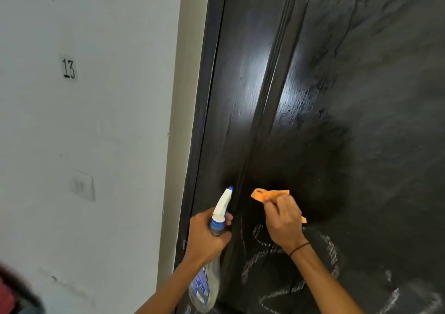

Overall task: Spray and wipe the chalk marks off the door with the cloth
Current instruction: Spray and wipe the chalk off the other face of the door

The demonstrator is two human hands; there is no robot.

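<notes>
A dark, glossy door (349, 96) fills the right half of the view, wet and smeared in its upper part. White chalk marks (277, 277) cover its lower part. My left hand (207, 236) grips the neck of a clear spray bottle (204, 287) with a white and blue nozzle pointing up at the door. My right hand (283, 219) presses an orange cloth (265, 194) flat against the door just above the chalk marks. A thin black band circles my right wrist.
The dark door frame (204, 121) runs down the door's left side. Left of it is a white wall (96, 121) with the number 13 (69, 69) and a pale switch plate (81, 184). A blurred red shape sits at the bottom left corner.
</notes>
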